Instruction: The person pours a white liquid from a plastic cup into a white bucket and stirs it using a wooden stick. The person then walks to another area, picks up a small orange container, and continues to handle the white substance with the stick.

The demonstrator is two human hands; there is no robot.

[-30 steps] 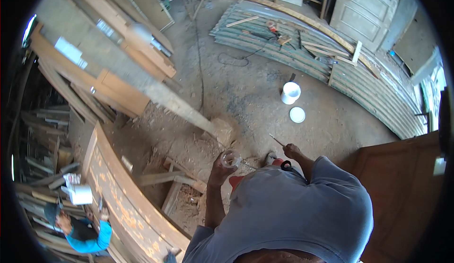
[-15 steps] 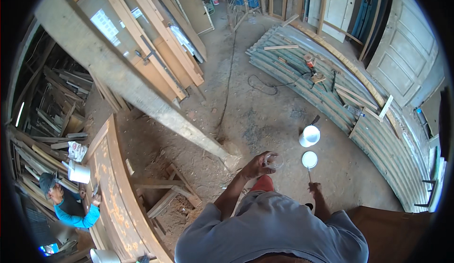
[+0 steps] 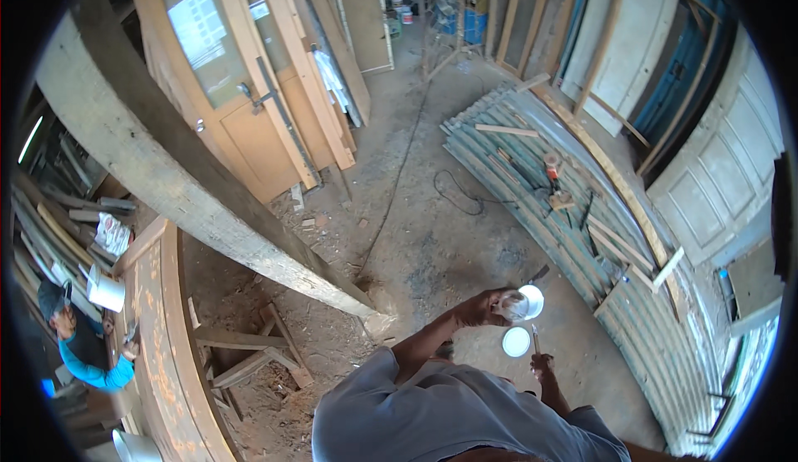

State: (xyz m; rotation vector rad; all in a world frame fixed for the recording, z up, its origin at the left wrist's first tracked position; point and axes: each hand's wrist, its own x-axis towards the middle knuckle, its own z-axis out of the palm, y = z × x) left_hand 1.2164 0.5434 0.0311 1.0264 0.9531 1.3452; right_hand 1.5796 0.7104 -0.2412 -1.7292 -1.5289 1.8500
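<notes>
My left hand [image 3: 480,308] is stretched forward, its fingers wrapped round a clear plastic cup [image 3: 510,305]. The cup overlaps the left side of a white bucket [image 3: 532,302] on the floor; whether they touch I cannot tell. Just nearer stands a smaller round white container or lid [image 3: 515,342]. Closed on a slim stick-shaped tool [image 3: 535,341], my right hand [image 3: 542,366] is to the right of that white round thing. The tool's tip points up, apart from it; its exact kind is too small to make out.
A thick wooden post [image 3: 208,221] slants across the left. Beyond it, a person in blue sleeves [image 3: 96,371] works at a wooden door panel [image 3: 162,346]. Corrugated sheets [image 3: 573,229] carrying tools and wood strips lie to the right. A wooden trestle [image 3: 258,346] stands left of me.
My left hand has carried the cup forward and right, to the white bucket. The tool in my right hand has come away from the small white round thing. My view has shifted.
</notes>
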